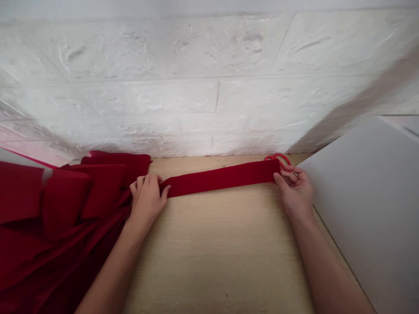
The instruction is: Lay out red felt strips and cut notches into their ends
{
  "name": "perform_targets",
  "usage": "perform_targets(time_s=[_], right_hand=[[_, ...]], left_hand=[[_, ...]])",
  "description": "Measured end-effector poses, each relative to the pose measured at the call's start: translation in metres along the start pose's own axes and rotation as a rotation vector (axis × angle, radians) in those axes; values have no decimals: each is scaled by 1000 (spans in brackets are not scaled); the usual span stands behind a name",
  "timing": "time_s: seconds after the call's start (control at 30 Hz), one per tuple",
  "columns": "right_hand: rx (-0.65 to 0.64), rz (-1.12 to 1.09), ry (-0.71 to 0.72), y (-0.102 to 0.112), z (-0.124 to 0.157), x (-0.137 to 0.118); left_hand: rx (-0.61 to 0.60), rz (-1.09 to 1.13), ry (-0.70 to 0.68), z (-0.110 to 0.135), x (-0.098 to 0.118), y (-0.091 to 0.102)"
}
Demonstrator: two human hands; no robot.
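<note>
A flat strip of dark red ribbon [222,178] stretches between my two hands above the wooden tabletop. My left hand [149,196] pinches its left end, thumb in front and fingers behind. At the other end, my right hand [296,189] grips the ribbon's cut edge between thumb and fingers. Just behind that end show the red handles of scissors [282,158]; their blades are hidden by the ribbon. Beside my left hand lies a large heap of red fabric [68,196], folded and looped. Whether the ribbon joins this heap is hidden behind my hand.
The pale wooden tabletop [212,253] runs back to a white brick-patterned wall [183,96]. On the right, close to my right forearm, stands a light grey panel [363,196]. A pinkish surface [29,139] shows behind the red heap at the far left.
</note>
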State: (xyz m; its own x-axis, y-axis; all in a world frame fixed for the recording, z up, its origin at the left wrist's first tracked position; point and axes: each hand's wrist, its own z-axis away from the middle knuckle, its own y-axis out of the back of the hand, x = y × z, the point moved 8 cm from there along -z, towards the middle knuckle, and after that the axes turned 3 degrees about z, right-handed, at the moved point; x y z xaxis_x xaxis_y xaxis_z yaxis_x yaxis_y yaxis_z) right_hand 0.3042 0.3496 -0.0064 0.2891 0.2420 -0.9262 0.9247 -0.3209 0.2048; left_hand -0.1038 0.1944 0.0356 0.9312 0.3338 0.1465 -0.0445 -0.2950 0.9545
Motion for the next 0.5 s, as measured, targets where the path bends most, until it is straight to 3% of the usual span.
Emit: perform_targets(time_s=[0.2,0.33,0.5], right_hand=[[-17,8,3,2,-6,2],[-47,-34,-37,2,-4,2],[-264,-16,-15,-28,25,-13]], left_hand=[[-62,-124,-80,-11,13,9],[-45,-167,-130,-7,18,47],[6,-222,113,-3,-19,97]])
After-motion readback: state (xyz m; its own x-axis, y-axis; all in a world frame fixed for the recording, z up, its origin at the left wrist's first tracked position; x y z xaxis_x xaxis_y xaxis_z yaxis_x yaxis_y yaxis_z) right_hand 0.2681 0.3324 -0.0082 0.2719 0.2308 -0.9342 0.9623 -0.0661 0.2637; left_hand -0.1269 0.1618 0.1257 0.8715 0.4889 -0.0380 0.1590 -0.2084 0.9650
